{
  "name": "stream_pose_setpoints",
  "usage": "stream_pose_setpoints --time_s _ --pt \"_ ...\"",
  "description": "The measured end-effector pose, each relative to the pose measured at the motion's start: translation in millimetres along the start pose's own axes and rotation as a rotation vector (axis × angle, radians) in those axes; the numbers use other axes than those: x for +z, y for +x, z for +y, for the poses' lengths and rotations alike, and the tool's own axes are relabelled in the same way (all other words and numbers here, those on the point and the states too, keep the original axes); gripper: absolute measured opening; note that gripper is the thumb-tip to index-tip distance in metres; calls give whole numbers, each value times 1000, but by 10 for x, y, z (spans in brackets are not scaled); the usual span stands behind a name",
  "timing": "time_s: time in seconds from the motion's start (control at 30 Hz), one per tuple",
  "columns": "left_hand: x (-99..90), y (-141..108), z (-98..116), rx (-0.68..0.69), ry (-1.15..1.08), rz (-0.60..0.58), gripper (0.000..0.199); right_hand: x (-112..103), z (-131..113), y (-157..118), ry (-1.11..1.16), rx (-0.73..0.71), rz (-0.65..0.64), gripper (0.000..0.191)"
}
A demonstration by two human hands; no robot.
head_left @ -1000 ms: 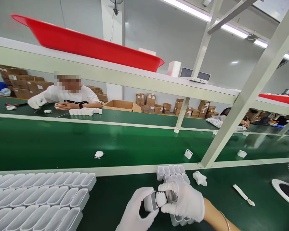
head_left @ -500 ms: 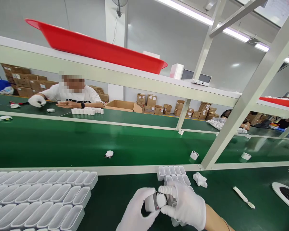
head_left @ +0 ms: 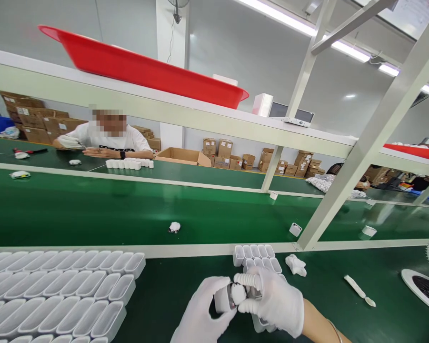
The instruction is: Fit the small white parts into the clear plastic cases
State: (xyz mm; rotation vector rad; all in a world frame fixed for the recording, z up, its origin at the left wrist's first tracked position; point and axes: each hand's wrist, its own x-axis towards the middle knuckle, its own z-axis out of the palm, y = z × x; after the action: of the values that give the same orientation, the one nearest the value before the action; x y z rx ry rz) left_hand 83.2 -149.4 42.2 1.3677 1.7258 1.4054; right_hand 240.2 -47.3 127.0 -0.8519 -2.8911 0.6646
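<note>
My left hand (head_left: 205,312), in a white glove, grips a small white housing (head_left: 222,301) between thumb and fingers. Close against it on the right, my gloved right hand (head_left: 271,297) is closed on a small part whose shape is mostly hidden by the fingers. A white fluffy-looking piece (head_left: 238,294) shows between the two hands at the housing's open end. Rows of small white cups (head_left: 254,251) stand behind and under my right hand. Many white oblong cups (head_left: 109,320) are lined up at the left.
A green conveyor (head_left: 128,209) carries several small parts, one a white-topped piece (head_left: 174,227). Right of my hands lie a crumpled white item (head_left: 295,265), a white tool (head_left: 359,289) and a fan (head_left: 423,290). A slanted post (head_left: 364,128) rises nearby. A person (head_left: 110,136) sits opposite.
The parts on the conveyor have shifted right. The person opposite has drawn a gloved hand inward. My hands hold nearly the same pose, still close together.
</note>
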Motion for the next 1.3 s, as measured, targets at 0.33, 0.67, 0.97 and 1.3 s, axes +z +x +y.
stream_pose_setpoints --time_s 0.33,0.67,0.97,1.3 --pt "-1 15 -54 -1 -8 -3 35 123 100 65 24 -28 35 49" --pt "-12 40 -112 -104 -30 11 42 153 74 64 -266 -82 134 33" --pt "-17 12 -114 -77 -37 25 39 90 42 -3 -299 -56 29 29" --pt "-2 -16 -60 -94 -7 -2 37 109 65 -16 -248 -101 37 10"
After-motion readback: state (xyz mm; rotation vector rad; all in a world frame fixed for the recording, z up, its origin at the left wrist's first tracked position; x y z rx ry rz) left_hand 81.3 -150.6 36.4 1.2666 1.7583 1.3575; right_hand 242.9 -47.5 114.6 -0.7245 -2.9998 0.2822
